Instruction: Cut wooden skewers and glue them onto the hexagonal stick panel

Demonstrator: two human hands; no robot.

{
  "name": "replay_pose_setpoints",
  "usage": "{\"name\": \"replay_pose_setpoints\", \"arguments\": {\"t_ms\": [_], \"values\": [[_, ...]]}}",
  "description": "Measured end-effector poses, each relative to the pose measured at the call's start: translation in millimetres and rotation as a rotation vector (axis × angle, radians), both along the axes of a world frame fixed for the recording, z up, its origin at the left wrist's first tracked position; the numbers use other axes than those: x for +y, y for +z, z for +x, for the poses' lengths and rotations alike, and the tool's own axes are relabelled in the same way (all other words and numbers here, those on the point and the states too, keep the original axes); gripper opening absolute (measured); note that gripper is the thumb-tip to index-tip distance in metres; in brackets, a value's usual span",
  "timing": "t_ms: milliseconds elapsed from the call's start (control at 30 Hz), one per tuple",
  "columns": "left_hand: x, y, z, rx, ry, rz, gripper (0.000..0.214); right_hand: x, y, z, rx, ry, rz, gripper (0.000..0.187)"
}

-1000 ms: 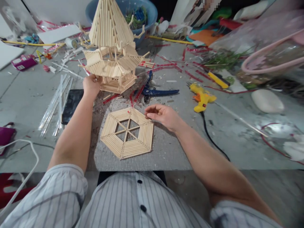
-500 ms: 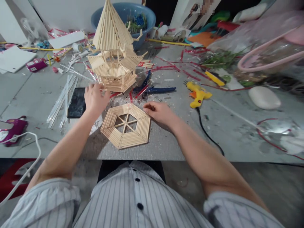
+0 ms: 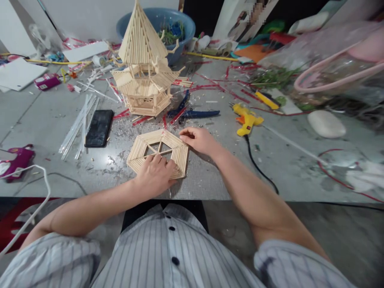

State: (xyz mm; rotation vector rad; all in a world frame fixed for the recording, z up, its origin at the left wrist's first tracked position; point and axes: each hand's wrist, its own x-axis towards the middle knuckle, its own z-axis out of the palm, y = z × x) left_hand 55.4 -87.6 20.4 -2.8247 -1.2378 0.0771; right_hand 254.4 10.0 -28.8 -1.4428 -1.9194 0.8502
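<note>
Head view: two hands are counted, both brought to one hexagonal stick panel (image 3: 180,156), which is laid flat on the counter (image 3: 288,172). The left hand (image 3: 156,174) is placed over the panel's near side, fingers bent; whether the panel is gripped cannot be told. The right hand (image 3: 196,140) is held at the far right corner, thumb and fingertips brought close together; whether anything is pinched cannot be told.

Also noted: one stick pagoda (image 3: 141,88), stood upright beyond the panel; one blue cutter (image 3: 199,114); one phone (image 3: 99,128); one yellow glue gun (image 3: 247,120); one white oval object (image 3: 326,124); two purple objects (image 3: 18,162). The clear strips (image 3: 72,130) are overlapped and could not be counted.

Edges: the panel's near side is set near the counter's front edge, which is crossed by both forearms. A gap is seen between panel and phone; a wider one, partly taken by the right forearm, is seen toward the glue gun
</note>
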Motion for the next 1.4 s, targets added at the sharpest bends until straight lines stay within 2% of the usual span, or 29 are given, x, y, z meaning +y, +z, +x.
{"name": "replay_pose_setpoints", "arguments": {"t_ms": [167,233,300,400,467,500,567,633,700,800,900,1067,1400], "values": [[10,-0.5,-1,0.010,-0.033,-0.053,0.042,2,-4.4,2,0.047,0.005,-0.006,0.014],[14,5.6,-3,-0.032,-0.033,-0.099,0.044,3,-6.0,2,0.086,-0.002,-0.014,0.014],[19,19.3,-7,-0.125,-0.015,-0.166,0.046,5,-7.4,3,0.145,-0.015,-0.024,0.015],[29,51.0,-21,-0.391,0.042,-0.364,0.049,7,-7.7,3,0.298,-0.042,-0.083,0.022],[37,70.4,-33,-0.651,0.103,-0.595,0.047,8,-6.0,3,0.428,-0.056,-0.159,0.035],[42,76.6,-40,-0.795,0.132,-0.741,0.047,8,-4.7,3,0.484,-0.064,-0.194,0.041],[54,79.6,-51,-1.187,0.250,-0.932,0.041,8,-1.3,2,0.560,-0.081,-0.230,0.051],[67,70.9,-58,-1.470,0.274,-1.102,0.042,6,1.9,1,0.612,-0.068,-0.236,0.056],[80,55.8,-61,-1.673,0.282,-1.195,0.037,4,4.1,1,0.674,-0.019,-0.258,0.058],[95,33.6,-61,-1.780,0.342,-1.298,0.037,1,5.9,1,0.767,0.032,-0.300,0.053],[105,19.0,-60,-1.784,0.438,-1.365,0.047,0,7.6,2,0.807,0.028,-0.329,0.042],[113,5.1,-62,-1.776,0.494,-1.403,0.051,-1,11.7,2,0.828,-0.031,-0.387,0.032],[118,-5.9,-62,-1.724,0.557,-1.339,0.046,0,9.1,3,0.836,-0.065,-0.387,0.026]]}}
